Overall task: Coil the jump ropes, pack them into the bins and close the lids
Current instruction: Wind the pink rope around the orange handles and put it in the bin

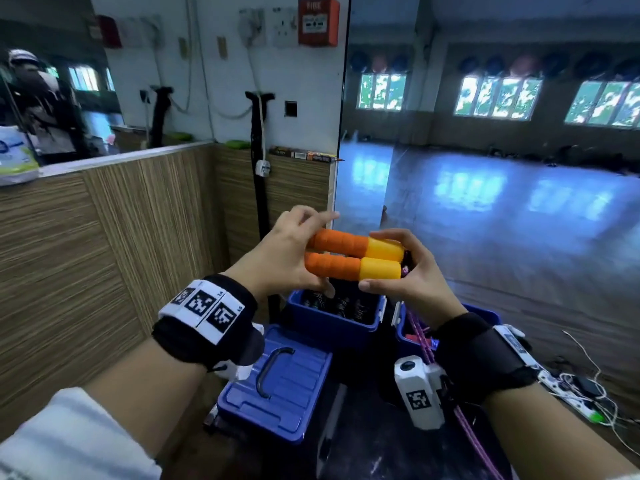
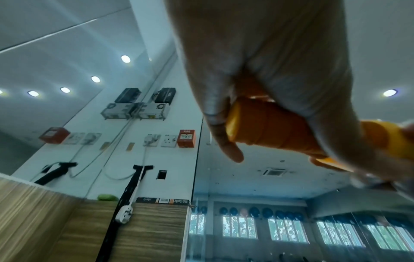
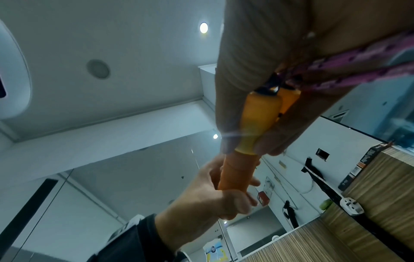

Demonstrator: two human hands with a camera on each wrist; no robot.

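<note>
Two cylindrical jump rope handles (image 1: 353, 259), ribbed orange foam grips with smooth yellow plastic caps, are held side by side and level above the bins. The left hand (image 1: 284, 258) clamps the orange ends; the right hand (image 1: 408, 271) pinches the yellow caps. A braided pink rope (image 1: 420, 337) hangs toward 6 o'clock. Two open blue plastic bins: one (image 1: 332, 323) below the handles, one (image 1: 401, 332) at its 3 o'clock. One ridged blue lid (image 1: 277, 386) lies at 7 o'clock.

black wristbands (image 1: 204, 327), checkered marker tags, white sleeve (image 1: 69, 441)
</note>
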